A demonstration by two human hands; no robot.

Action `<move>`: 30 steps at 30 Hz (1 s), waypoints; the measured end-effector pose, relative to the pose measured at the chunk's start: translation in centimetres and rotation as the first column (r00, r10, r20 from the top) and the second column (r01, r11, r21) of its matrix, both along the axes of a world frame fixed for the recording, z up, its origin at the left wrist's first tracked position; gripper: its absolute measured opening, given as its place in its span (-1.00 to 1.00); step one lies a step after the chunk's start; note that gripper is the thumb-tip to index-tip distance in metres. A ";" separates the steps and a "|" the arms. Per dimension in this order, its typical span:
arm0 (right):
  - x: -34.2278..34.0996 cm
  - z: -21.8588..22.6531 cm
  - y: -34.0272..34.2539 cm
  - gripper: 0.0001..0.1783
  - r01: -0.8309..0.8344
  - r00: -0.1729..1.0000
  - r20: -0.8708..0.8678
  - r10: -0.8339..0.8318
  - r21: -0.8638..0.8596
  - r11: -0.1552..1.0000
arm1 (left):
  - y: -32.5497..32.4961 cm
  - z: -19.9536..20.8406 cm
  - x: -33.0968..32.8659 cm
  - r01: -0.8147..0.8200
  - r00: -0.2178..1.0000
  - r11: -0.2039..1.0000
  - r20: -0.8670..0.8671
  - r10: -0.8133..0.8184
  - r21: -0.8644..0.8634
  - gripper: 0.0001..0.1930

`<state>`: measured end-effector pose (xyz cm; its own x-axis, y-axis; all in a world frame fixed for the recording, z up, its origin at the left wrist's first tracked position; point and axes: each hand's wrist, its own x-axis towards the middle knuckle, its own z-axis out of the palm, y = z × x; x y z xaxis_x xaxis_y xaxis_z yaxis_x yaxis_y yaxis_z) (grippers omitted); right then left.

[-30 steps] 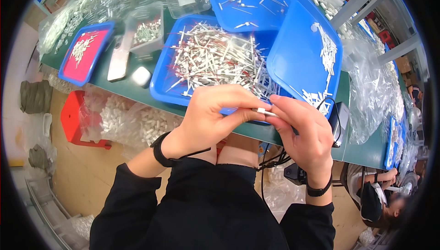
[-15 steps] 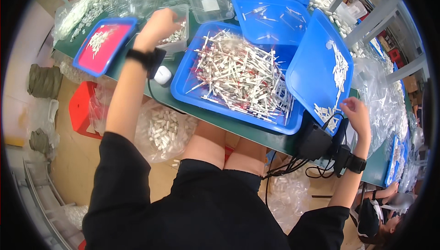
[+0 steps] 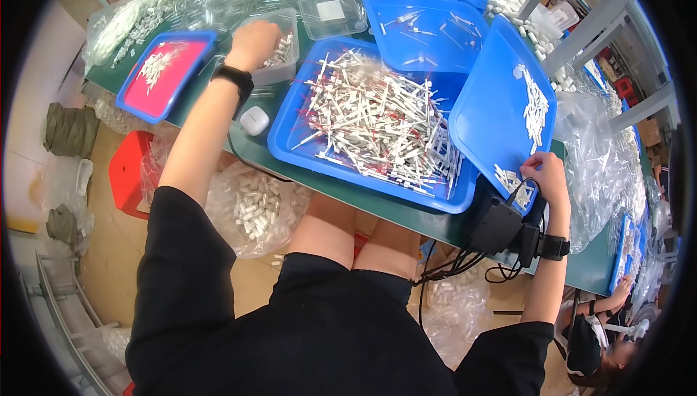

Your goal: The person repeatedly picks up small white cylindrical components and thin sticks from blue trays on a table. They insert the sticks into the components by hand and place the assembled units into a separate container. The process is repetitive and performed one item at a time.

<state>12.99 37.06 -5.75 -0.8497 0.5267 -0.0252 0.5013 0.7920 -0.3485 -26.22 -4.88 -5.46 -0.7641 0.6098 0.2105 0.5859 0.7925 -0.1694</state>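
Note:
My left hand is over a clear plastic box of small white pieces, its fingers curled down and closed. Whatever sits in those fingers is hidden. At the right, my right hand reaches into a tilted blue tray, fingertips pinched at the edge of a small pile of thin white sticks. Too little shows to tell what the pinch holds. More white sticks lie higher on the same tray. Between my hands, a large blue tray holds a heap of white sticks with red bits.
A blue tray with a red lining lies at the left. A white rounded case and a black box with cables sit by the front edge. Another blue tray and a clear lidded box stand behind.
My left hand has turned, its fingers now curled down at the clear box. My right hand has moved left, from beside the tilted tray to the sticks in it, and its fingers have closed.

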 end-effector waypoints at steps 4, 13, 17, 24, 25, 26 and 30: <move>0.1 0.7 -0.8 -0.81 0.041 0.997 -0.060 -0.039 0.028 0.999 | -1.1 1.9 0.4 0.055 0.995 0.998 -0.086 -0.056 -0.013 -0.91; 1.7 6.5 -2.8 -0.80 0.031 0.889 -0.439 -0.129 -0.223 0.974 | -2.2 8.3 9.0 0.131 0.939 0.726 0.149 -0.309 0.676 -0.84; 0.9 9.3 -9.5 -0.87 -0.221 0.751 -0.660 -0.002 -0.254 0.942 | -0.5 9.2 16.8 0.044 0.659 0.434 0.300 -0.689 0.900 -0.81; -0.1 11.1 -17.6 -0.82 -0.469 0.721 -0.639 0.270 -0.163 0.868 | 4.8 7.4 24.9 0.099 0.441 0.372 0.294 -0.848 0.923 -0.84; 0.0 11.2 -17.8 -0.82 -0.452 0.731 -0.647 0.219 -0.219 0.865 | 5.2 7.5 25.5 0.103 0.469 0.353 0.268 -0.841 0.930 -0.84; 0.1 11.2 -18.1 -0.82 -0.436 0.740 -0.651 0.168 -0.274 0.857 | 5.6 7.3 25.6 0.121 0.474 0.343 0.250 -0.844 0.931 -0.84; 0.5 11.0 -18.0 -0.80 -0.413 0.755 -0.653 0.057 -0.406 0.815 | 6.2 6.9 25.6 0.201 0.507 0.328 0.189 -0.841 0.923 -0.83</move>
<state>13.50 19.05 5.26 -0.8717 0.3666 0.3251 -0.1259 0.4736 -0.8717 -0.63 1.33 1.39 -0.4413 0.7523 0.4892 0.5983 -0.1596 0.7852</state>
